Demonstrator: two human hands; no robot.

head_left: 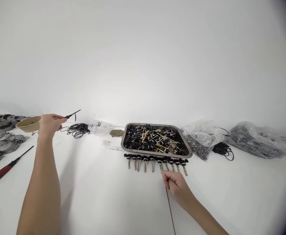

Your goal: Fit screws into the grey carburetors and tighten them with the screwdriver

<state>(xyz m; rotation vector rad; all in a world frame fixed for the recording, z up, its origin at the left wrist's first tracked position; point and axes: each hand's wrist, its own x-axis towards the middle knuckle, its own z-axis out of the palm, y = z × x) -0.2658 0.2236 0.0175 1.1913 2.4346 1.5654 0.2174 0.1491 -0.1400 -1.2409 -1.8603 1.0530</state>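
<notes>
My left hand (51, 124) is raised at the left, its fingers pinched on a slim black pointed tool (71, 115). A small black loop or strip hangs near the tool's tip. My right hand (174, 182) is closed in front of a row of black-headed metal pins (145, 163). Its fingers are at the lower end of one pin; what they grip is hidden. The pins stand along the front of a metal tray (157, 153) heaped with similar black parts and brass-coloured shafts. Beside my left hand lies a tangle of black rubber rings (78, 130).
A red-handled tool (3, 172) and grey metal parts (1, 143) lie far left, near a beige bowl (25, 125). Small brass pieces (116, 133) are left of the tray. Plastic bags of small parts (199, 145) and grey parts (253, 142) flank black rings (223, 149) at right.
</notes>
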